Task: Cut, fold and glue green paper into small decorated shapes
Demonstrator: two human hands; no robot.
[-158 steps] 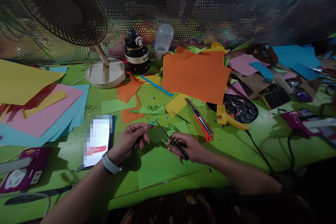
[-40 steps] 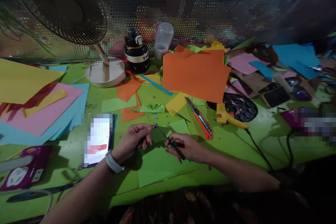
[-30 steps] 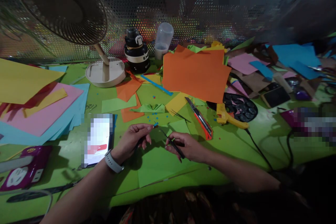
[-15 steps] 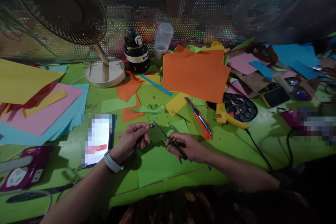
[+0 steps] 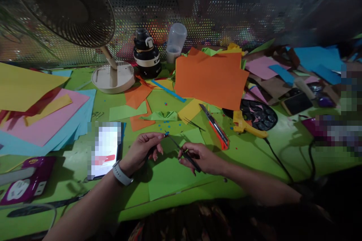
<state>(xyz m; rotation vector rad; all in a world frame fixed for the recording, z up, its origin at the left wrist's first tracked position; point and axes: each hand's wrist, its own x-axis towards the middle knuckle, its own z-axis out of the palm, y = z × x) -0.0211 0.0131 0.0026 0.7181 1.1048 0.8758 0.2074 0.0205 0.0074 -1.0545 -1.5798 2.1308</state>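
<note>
Pinched between thumb and forefinger, a tiny blue scrap (image 5: 167,133) sits at the left hand's (image 5: 144,147) fingertips, just below and left of the frame's centre; the right hand (image 5: 200,155) grasps what look like dark scissors (image 5: 194,164). Since the blade points at those fingertips, a slip could nick them, and so small a piece could drop among the blue bits (image 5: 168,122) above. Forearms slant in from both lower sides, hands facing, fingers curled.
</note>
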